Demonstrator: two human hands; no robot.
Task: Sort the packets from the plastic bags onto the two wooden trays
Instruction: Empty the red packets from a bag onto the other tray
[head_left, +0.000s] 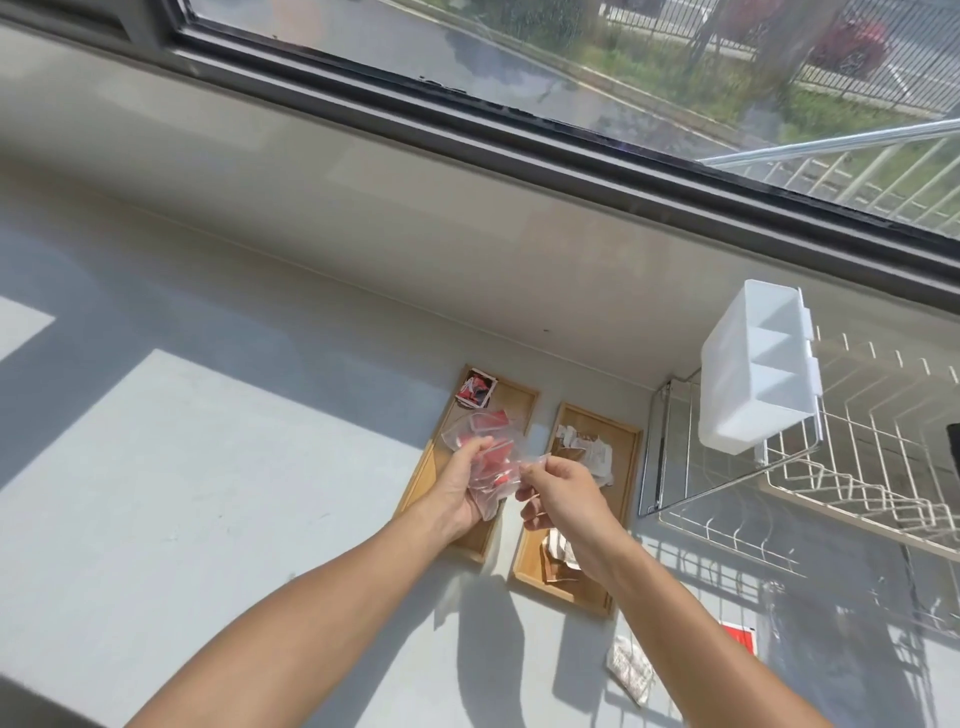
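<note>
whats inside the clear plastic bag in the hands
Red packets show through the clear plastic bag, held by the left hand and right hand. The fingers and crumpled plastic hide their number.

A pale grey countertop runs beneath a wide window with a dark frame. Sunlight falls across the counter in bright patches with sharp shadows. A light grey sill wall rises between counter and frame. At the right stands a white wire dish rack carrying a white plastic divided caddy. Outside lie grass, pavement and metal fencing.
</note>
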